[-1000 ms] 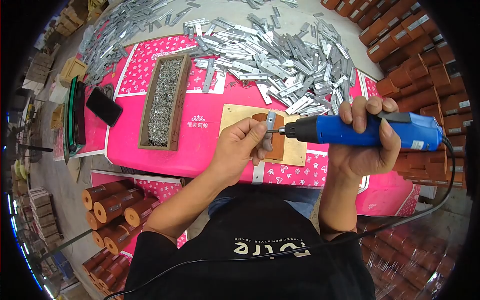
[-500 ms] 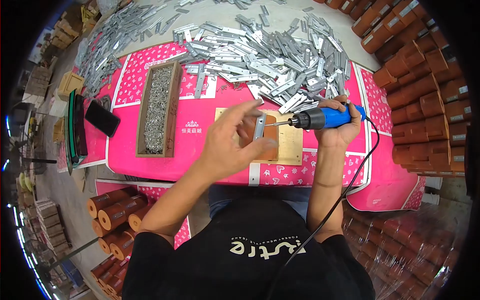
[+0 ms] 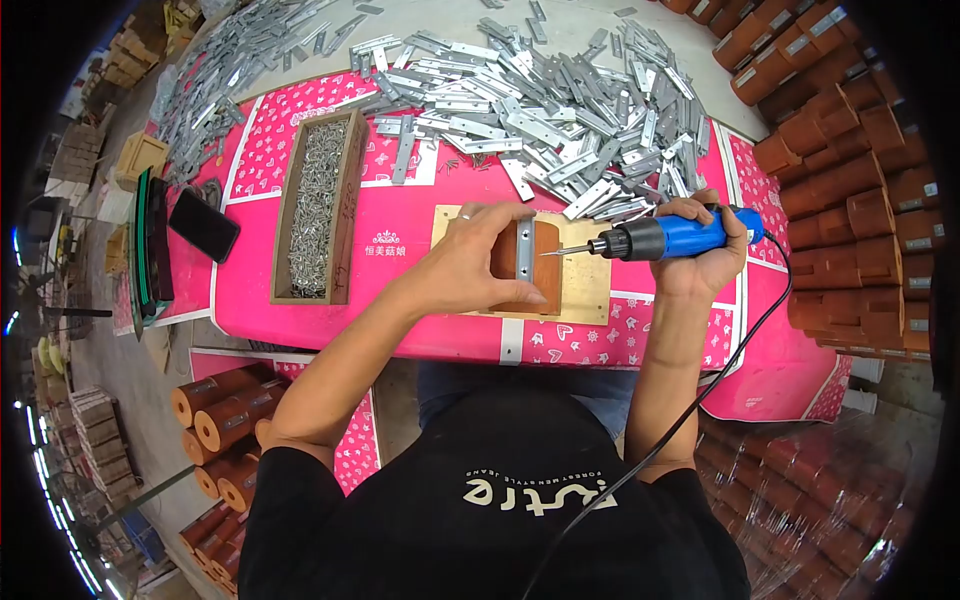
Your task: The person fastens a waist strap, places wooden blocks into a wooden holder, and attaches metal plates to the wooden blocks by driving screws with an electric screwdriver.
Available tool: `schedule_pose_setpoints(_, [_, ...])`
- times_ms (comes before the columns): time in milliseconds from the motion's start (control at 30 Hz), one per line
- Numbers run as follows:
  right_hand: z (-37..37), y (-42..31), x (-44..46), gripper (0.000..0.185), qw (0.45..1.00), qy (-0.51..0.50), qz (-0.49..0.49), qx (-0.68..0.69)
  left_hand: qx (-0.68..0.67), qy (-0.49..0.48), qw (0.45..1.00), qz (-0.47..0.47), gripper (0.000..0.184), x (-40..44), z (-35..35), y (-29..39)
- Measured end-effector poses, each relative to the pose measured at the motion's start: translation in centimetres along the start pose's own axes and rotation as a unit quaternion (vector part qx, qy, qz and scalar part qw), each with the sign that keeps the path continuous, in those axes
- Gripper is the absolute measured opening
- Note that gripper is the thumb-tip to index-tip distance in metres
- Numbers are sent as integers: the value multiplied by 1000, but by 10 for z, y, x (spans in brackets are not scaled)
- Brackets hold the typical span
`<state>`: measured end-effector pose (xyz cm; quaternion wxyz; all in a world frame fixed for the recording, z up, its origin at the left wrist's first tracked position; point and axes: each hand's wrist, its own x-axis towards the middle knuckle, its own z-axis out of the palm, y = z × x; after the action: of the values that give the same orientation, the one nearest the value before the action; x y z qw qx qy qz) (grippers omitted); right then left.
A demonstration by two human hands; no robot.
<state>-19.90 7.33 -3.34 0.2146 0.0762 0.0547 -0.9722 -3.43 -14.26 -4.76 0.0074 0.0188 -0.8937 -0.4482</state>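
My left hand [image 3: 465, 258] is closed around a reddish-brown block [image 3: 546, 280], fingertips at its far end and thumb at its near end. A silver metal strip [image 3: 524, 250] with screw holes lies lengthwise on the block, within this grip. Under the block is a flat gold-coloured board [image 3: 592, 290]. My right hand [image 3: 708, 262] is wrapped around a blue and black electric screwdriver [image 3: 685, 237], held level with its bit pointing left. The bit's tip ends just right of the strip, over the block, apparently not touching the strip.
A wooden box [image 3: 352, 200] of small screws stands left on the pink tablecloth [image 3: 400, 325], near a black phone [image 3: 204, 225]. Loose metal strips [image 3: 570, 110] pile up at the back. Brown cylindrical pieces [image 3: 850, 215] are stacked right. The screwdriver's cord [image 3: 740, 345] runs over my right forearm.
My left hand has lowered the metal strip onto the block and now grips around both. The screwdriver in my right hand has drawn back to the right.
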Motion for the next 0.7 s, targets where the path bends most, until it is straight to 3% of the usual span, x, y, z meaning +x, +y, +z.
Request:
schedule_pose_setpoints(333, [26, 16, -5, 21, 981, -50, -87, -167, -29, 165, 984, 64, 65, -10, 42, -28])
schedule_pose_setpoints(533, [52, 39, -14, 22, 941, -93, -153, -287, -22, 64, 998, -6, 59, -5, 14, -9])
schedule_pose_setpoints(700, [63, 51, -18, 21, 913, -137, -152, -353, 2, 98, 995, 28, 58, -5, 23, -13])
